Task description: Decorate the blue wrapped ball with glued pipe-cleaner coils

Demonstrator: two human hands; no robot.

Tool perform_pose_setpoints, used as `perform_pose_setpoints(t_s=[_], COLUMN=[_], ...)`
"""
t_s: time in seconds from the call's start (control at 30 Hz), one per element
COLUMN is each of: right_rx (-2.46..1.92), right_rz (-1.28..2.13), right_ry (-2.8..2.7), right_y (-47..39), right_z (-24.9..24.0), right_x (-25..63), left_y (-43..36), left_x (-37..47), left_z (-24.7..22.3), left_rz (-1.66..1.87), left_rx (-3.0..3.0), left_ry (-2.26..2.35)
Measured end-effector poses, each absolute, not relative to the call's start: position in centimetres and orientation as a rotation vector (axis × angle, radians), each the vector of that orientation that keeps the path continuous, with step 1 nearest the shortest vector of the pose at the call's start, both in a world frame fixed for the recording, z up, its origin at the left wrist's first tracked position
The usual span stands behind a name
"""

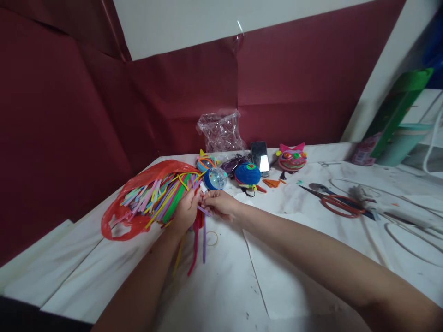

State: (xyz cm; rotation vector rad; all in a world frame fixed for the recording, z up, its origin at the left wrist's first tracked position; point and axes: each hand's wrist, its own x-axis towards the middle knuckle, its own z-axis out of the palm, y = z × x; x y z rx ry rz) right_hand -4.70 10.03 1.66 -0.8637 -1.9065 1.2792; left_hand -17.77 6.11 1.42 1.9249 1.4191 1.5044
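My left hand (187,208) is closed at the right side of a bunch of coloured pipe cleaners (166,196), its fingers round some of the stems. Close against it, my right hand (218,204) pinches at a purple pipe cleaner (204,211). Pink, purple and yellow stems hang down below both hands. The bunch lies in a red plastic bag (129,229). Just behind my hands sits a clear ball with a blue band (216,178). A blue fuzzy ball (248,174) is to its right.
Behind are a phone (259,157), a pink eared figure (292,157), an orange-and-blue one (205,162) and clear wrapping (221,131). Orange-handled scissors (341,206), other tools and cables lie at the right. A green tub (401,143) stands at the far right.
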Motion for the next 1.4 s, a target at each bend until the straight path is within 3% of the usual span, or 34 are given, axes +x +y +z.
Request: perform_pose_setpoints(t_s=[0.17, 0.33, 0.8, 1.13, 1.33, 1.4], right_rx=[-0.652, -0.473, -0.753, -0.818, -0.970, -1.009], right_rz=[1.261, 0.867, 0.543, 0.638, 0.669, 0.673], right_ry=[-1.788, -1.844, -1.945, -1.988, -2.010, -2.052], right_y=[8.4, 7.6, 9.2, 10.2, 11.6, 12.1], right_z=[2.1, 2.5, 3.4, 3.6, 2.4, 1.7], right_x=[-4.7, -4.7, -4.3, -3.3, -2.1, -1.9], left_y=[6.0, 5.7, 5.1, 5.5, 3.5, 3.3], left_x=[-17.8, -17.6, -17.4, -17.7, -18.4, -18.9], left_z=[1.7, 2.0, 2.9, 2.5, 4.6, 5.2], left_rz=[1.736, 1.782, 1.505, 1.518, 2.407, 2.492], left_rx=[1.786, 1.724, 1.783, 1.839, 2.220, 2.532], left_ry=[1.497, 1.491, 1.374, 1.482, 1.765, 1.720])
